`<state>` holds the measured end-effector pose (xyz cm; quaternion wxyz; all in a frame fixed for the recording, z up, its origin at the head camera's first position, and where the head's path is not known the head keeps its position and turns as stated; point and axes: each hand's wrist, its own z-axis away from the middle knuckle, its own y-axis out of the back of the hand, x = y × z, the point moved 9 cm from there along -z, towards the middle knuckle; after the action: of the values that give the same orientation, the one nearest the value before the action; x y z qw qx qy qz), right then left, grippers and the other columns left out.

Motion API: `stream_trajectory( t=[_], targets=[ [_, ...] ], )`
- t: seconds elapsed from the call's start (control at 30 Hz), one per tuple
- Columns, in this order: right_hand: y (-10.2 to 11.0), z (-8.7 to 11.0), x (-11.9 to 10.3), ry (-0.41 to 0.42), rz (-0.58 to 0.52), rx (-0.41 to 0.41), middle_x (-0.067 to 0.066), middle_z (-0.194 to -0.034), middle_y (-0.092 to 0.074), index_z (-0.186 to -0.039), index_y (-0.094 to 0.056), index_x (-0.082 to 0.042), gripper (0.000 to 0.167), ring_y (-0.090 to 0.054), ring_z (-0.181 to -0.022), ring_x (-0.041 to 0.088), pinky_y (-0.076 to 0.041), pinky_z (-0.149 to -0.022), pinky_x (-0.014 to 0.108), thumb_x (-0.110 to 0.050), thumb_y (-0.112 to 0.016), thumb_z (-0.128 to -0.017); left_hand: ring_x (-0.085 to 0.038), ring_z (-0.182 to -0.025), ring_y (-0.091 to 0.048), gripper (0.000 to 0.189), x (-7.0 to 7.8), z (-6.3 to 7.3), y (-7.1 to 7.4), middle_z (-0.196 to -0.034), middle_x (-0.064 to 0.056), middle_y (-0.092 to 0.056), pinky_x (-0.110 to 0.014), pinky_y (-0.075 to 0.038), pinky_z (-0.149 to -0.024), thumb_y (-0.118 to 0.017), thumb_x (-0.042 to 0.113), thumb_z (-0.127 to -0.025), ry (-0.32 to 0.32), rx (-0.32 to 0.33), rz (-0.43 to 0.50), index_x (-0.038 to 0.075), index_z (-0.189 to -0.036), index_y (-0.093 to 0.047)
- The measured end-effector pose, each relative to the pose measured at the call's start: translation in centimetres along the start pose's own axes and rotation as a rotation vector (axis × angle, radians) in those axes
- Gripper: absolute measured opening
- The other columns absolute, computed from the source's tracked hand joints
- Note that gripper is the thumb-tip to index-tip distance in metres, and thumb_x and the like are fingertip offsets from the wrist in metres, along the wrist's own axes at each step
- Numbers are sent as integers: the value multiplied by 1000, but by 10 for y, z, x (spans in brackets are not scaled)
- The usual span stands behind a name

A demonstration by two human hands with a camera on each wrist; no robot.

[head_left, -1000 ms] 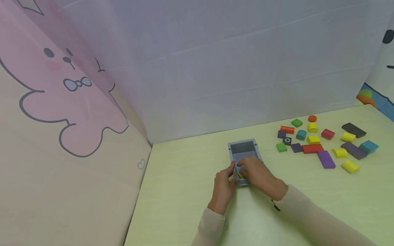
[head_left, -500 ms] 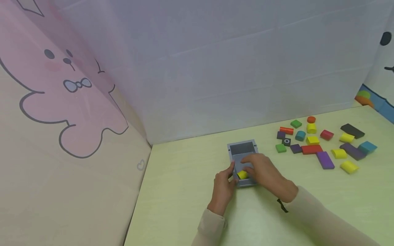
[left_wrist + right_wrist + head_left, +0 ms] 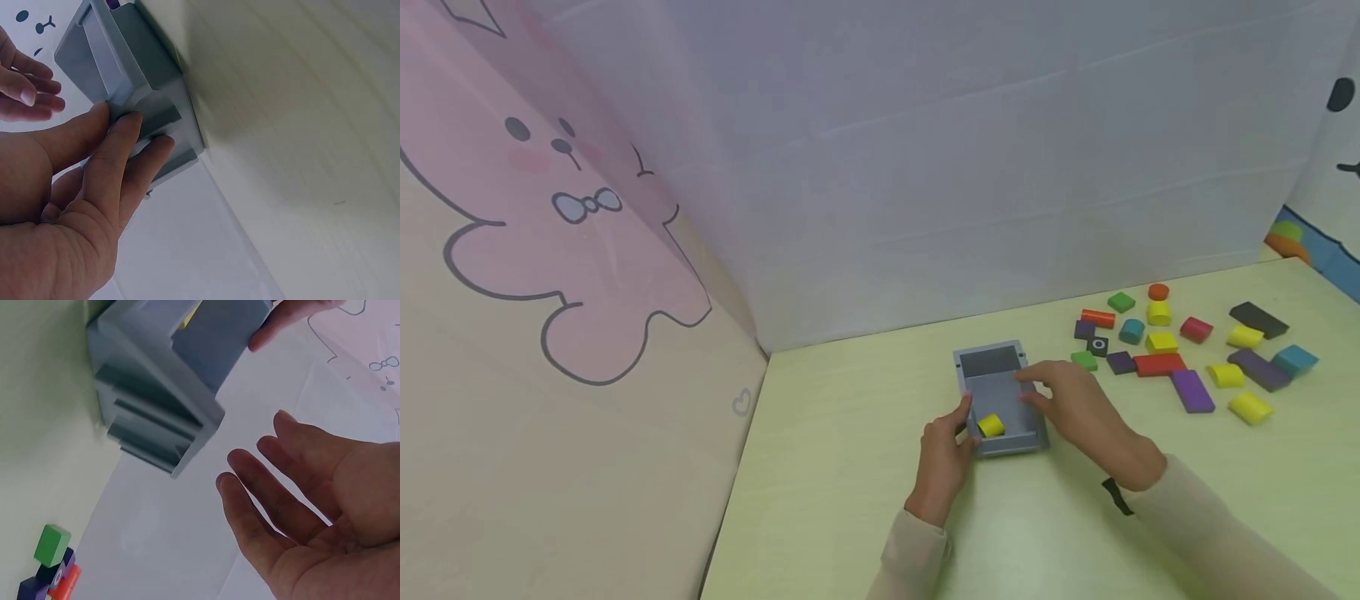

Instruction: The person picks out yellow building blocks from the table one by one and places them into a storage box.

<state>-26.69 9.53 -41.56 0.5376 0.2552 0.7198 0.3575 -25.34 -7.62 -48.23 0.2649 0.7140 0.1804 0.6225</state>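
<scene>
The small grey plastic box (image 3: 1000, 400) sits on the pale green tabletop (image 3: 850, 467), a yellow rounded block (image 3: 991, 426) inside. The left hand (image 3: 943, 454) pinches its near-left corner; the right hand (image 3: 1078, 408) hovers empty, fingers relaxed. It looks light, rigid, likely to slide; its walls offer the best hold.

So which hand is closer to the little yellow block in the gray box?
Left. The left hand holds the gray box at its near-left corner, beside the yellow block. The right hand hovers open at the box's right side, farther off.
</scene>
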Motion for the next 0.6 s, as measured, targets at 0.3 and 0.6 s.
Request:
stream_trajectory(
  t=[0.3,0.6],
  targets=[
    [14,6,22,-44,9,29,24,-122,-74,-123,-75,3,33,-68,-114,48,-56,-95,62,-3,-81,-91,-33,-127,-67,67,0,1,0,-135,-20,-68,-48,-55,-105,-74,-10,-90,11,3,17,5,-153,-54],
    [27,13,45,-74,27,57,27,-121,-73,-123,-74,4,35,-69,-106,49,-59,-88,60,-3,-83,-90,-32,-129,-65,68,-3,1,-1,-136,-19,-68,-48,-54,-106,-75,-9,-91,38,-3,20,7,-153,-54]
  ],
)
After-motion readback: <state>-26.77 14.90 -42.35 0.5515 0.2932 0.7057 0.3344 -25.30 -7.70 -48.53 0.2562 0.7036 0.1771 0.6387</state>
